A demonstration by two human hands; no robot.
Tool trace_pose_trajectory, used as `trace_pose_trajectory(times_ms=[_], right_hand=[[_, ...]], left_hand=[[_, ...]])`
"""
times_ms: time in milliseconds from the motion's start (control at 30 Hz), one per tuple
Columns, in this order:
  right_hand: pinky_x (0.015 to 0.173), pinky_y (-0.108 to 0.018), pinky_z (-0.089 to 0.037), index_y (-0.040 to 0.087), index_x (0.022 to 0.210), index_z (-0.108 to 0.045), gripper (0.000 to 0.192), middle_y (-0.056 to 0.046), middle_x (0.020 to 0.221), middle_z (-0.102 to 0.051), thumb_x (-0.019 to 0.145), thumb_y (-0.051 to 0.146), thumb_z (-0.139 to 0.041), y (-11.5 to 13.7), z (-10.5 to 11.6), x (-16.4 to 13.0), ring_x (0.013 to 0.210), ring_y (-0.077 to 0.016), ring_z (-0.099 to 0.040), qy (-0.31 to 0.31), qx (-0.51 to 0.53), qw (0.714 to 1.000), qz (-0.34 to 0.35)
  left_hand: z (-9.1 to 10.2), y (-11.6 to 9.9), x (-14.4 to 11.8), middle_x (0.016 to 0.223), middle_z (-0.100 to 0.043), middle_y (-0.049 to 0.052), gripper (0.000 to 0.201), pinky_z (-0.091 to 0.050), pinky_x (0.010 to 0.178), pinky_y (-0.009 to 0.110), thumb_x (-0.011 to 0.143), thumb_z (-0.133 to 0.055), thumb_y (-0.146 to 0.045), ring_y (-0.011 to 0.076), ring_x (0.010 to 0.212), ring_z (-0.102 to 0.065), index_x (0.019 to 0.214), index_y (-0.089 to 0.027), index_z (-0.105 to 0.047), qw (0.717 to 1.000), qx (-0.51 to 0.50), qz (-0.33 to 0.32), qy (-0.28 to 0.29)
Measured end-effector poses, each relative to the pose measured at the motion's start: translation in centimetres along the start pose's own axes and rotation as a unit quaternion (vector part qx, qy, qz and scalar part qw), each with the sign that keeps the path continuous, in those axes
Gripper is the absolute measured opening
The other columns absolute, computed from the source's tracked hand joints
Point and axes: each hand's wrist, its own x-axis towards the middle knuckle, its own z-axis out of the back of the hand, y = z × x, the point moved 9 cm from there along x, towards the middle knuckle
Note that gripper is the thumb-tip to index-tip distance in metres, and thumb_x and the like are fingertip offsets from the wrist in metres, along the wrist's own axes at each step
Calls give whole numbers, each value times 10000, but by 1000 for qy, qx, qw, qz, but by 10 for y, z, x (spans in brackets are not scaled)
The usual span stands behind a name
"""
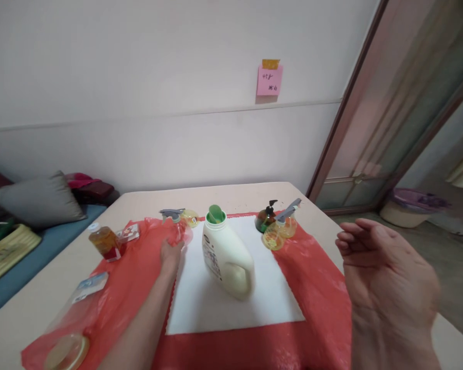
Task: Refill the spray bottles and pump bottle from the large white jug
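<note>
A white jug with a handle and a green rim stands on a white cloth. A green scoop-like piece sits in its mouth. To the left, my left hand has its fingers and thumb around the lower part of a clear bottle with a grey top; the fingertips are partly hidden. My right hand is raised at the right, palm toward me, fingers loosely curled with nothing in them. Nearest to it are a clear bottle with a grey top and a brown pump bottle.
Red plastic sheeting lies beneath the cloth on the table. An amber-filled bottle, a flat packet and a round lid are on the left. Yellow round pieces lie by both clear bottles. A pink note hangs on the wall.
</note>
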Motion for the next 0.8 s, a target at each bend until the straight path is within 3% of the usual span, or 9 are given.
trace_pose_trajectory(times_ms=[67,167,267,367,500,667,800], right_hand=[[542,-215,-556,104,767,-749,97,-73,668,-735,704,176,-764,2,-1,-1,552,-135,-674,11,5,1000,2],[531,-210,-555,99,761,-750,145,-79,661,-744,658,188,-800,7,-1,-3,540,-139,-676,19,11,1000,3],[534,-207,-552,113,757,-755,190,-68,663,-751,618,219,-830,9,-2,-4,541,-131,-669,25,3,1000,8],[540,-217,-532,137,776,-750,233,-49,672,-752,622,289,-837,0,-1,0,554,-122,-657,31,-31,999,16],[622,-273,-534,160,866,-732,329,-36,749,-751,690,435,-777,-42,11,12,631,-134,-652,37,-176,984,-2],[783,-382,-536,156,818,-731,295,-63,779,-726,671,411,-747,-117,29,29,784,-222,-669,58,-319,945,-36],[939,-462,-503,154,1041,-724,438,-145,1116,-741,689,414,-701,-168,31,40,1071,-325,-665,104,-397,911,-38]], left_hand=[[15,-15,-12,1014,-724,135,341,-503,960,474,684,-789,-277,360,1088,-670,974,-149,-663,999,-33,-11,0],[32,-44,-36,937,-733,69,186,-512,961,398,753,-703,-278,266,998,-682,901,-165,-696,993,-111,-40,15],[46,-67,-69,898,-720,31,218,-540,903,346,765,-696,-324,206,913,-673,923,-175,-706,977,-207,-50,11],[49,-77,-104,878,-709,12,261,-548,897,337,718,-773,-369,180,875,-672,879,-174,-705,949,-313,-44,9],[37,-72,-134,880,-740,28,271,-522,974,385,671,-816,-365,203,909,-687,837,-167,-733,944,-328,-30,23],[29,-75,-143,891,-771,45,253,-538,937,377,705,-790,-374,223,918,-711,857,-175,-753,954,-290,-64,40],[37,-83,-148,910,-786,39,241,-548,856,318,741,-792,-389,205,897,-718,880,-193,-765,956,-276,-96,25]])
